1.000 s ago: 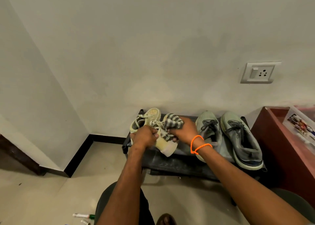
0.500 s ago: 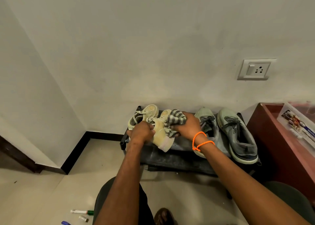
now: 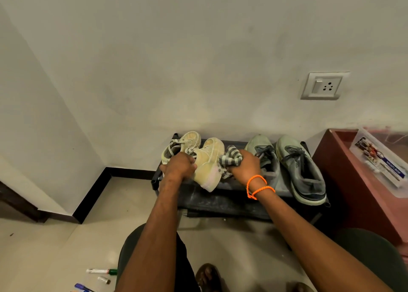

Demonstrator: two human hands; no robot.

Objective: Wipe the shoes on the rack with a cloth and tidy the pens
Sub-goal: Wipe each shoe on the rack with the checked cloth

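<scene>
A low black shoe rack (image 3: 220, 200) stands against the wall. My left hand (image 3: 180, 164) grips a cream sneaker (image 3: 208, 161) tilted above the rack's left side. My right hand (image 3: 244, 167) holds a bunched grey-striped cloth (image 3: 229, 158) pressed against that sneaker's right side. A second cream sneaker (image 3: 185, 142) lies behind my left hand. Two grey-green sneakers (image 3: 300, 170) rest on the rack's right half. On the floor at the lower left lie a white marker with a green cap (image 3: 101, 271), a small loose cap (image 3: 104, 280) and a blue pen (image 3: 81, 288).
A reddish-brown cabinet (image 3: 357, 181) stands right of the rack with a clear plastic box (image 3: 382, 163) on top. A wall socket (image 3: 323, 86) sits above the rack. My knees and a bare foot (image 3: 207, 276) are below, on beige floor tiles.
The cloth in my right hand has slid from the sneaker's top down its right side. The view has tilted down a little, showing more of the pens.
</scene>
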